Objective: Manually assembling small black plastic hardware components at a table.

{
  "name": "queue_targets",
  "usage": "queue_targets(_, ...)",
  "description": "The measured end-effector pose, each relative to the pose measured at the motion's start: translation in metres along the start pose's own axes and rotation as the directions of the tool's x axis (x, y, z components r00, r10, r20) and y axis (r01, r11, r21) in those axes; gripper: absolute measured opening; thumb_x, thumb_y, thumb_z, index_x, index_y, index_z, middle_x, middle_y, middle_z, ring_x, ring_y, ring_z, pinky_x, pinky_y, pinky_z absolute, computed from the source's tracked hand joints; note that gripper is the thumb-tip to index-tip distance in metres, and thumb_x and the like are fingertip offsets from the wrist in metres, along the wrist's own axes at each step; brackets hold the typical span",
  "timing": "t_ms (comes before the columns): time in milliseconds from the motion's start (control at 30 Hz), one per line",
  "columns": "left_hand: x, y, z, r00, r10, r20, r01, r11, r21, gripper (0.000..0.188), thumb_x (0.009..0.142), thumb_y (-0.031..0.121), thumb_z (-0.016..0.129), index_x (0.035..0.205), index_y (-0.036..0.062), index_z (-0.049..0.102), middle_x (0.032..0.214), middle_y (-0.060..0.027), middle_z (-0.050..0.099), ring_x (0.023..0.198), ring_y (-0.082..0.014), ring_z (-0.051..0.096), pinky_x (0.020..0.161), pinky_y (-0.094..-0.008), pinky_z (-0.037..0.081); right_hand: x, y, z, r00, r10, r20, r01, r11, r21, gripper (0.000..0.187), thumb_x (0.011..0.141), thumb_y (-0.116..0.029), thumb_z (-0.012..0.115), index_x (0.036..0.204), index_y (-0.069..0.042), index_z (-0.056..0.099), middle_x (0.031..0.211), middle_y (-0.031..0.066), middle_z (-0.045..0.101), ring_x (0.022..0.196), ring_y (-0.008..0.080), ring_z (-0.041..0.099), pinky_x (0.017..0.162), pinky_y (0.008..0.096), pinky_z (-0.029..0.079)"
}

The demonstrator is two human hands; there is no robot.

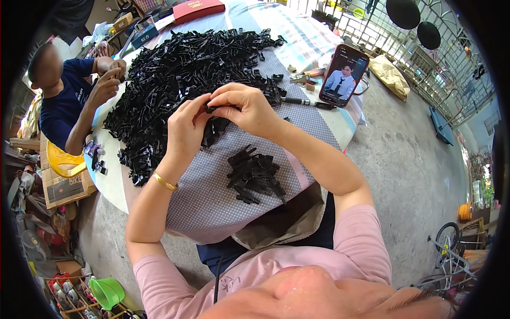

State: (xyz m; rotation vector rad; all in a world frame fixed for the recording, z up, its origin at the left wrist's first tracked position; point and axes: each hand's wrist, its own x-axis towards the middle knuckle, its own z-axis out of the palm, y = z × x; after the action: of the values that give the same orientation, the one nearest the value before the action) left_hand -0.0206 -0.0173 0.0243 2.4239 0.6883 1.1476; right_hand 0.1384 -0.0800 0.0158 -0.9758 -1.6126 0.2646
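Note:
Above the near edge of the large heap, my left hand (186,127) and my right hand (243,108) meet with fingertips pinched together. Between them is a small black plastic part (211,109), mostly covered by my fingers. The heap (170,80) is made of many similar black plastic pieces and spreads over the far left of the cloth-covered table. Closer to me lies a smaller pile of black pieces (256,174), touched by neither hand.
A phone (344,77) stands upright at the right, near a black pen-like tool (297,101). An open sack (289,228) hangs at the table's near edge over my lap. Across the left side, a person (66,95) holds both hands raised. A red box (198,10) rests far back.

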Motion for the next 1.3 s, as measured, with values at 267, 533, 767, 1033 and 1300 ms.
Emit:
queue_targets(267, -0.002, 0.007, -0.004, 0.998, 0.058, -0.015, -0.057, 0.996, 0.067, 0.031, 0.070, -0.006, 0.064, 0.099, 0.0021, 0.064, 0.084, -0.0080, 0.060, 0.066, -0.0101, 0.057, 0.058, -0.0213, 0.049, 0.001, -0.001, 0.000, 1.000, -0.023, 0.016, 0.022, 0.997, 0.073, 0.017, 0.073, -0.002, 0.068, 0.090, -0.005, 0.068, 0.080, 0.0066, 0.061, 0.071, 0.0178, 0.059, 0.062, 0.0254, 0.048)
queue_targets(533, -0.006, 0.003, 0.001, 0.954, -0.294, 0.055, 0.284, 0.832, -0.477, 0.026, 0.078, -0.008, 0.055, 0.104, -0.0024, 0.060, 0.084, -0.0079, 0.065, 0.075, -0.0110, 0.063, 0.067, -0.0241, 0.053, 0.001, -0.009, -0.002, 0.994, 0.099, 0.047, -0.099, 0.995, 0.006, 0.017, 0.077, -0.003, 0.065, 0.094, -0.002, 0.066, 0.081, 0.0079, 0.062, 0.070, 0.0156, 0.059, 0.062, 0.0238, 0.047)
queue_targets(767, -0.009, 0.010, 0.001, 0.988, -0.151, -0.028, 0.144, 0.973, -0.180, 0.034, 0.075, -0.005, 0.059, 0.108, 0.0054, 0.061, 0.081, -0.0090, 0.065, 0.065, -0.0105, 0.059, 0.061, -0.0238, 0.048, 0.000, -0.008, -0.001, 1.000, 0.020, 0.002, -0.020, 0.995, -0.100, 0.015, 0.077, -0.007, 0.066, 0.089, 0.001, 0.064, 0.076, 0.0112, 0.060, 0.066, 0.0225, 0.059, 0.060, 0.0289, 0.047)
queue_targets(1033, -0.013, 0.008, 0.007, 0.985, -0.171, -0.013, 0.152, 0.908, -0.391, 0.039, 0.080, -0.003, 0.057, 0.118, 0.0026, 0.054, 0.089, -0.0096, 0.065, 0.079, -0.0111, 0.062, 0.072, -0.0240, 0.050, -0.002, -0.008, 0.002, 0.994, -0.098, -0.037, 0.084, 0.958, -0.274, 0.011, 0.077, -0.007, 0.065, 0.085, -0.001, 0.062, 0.074, 0.0107, 0.058, 0.066, 0.0256, 0.059, 0.057, 0.0312, 0.048)
queue_targets(1300, -0.008, 0.003, -0.001, 0.976, -0.199, 0.089, 0.217, 0.847, -0.485, 0.044, 0.081, -0.001, 0.061, 0.123, 0.0026, 0.051, 0.094, -0.0080, 0.065, 0.085, -0.0089, 0.060, 0.075, -0.0227, 0.050, 0.003, -0.014, -0.005, 1.000, 0.006, 0.016, -0.003, 0.992, -0.125, 0.027, 0.077, -0.012, 0.070, 0.099, -0.001, 0.062, 0.091, 0.0066, 0.060, 0.072, 0.0149, 0.059, 0.066, 0.0252, 0.049)
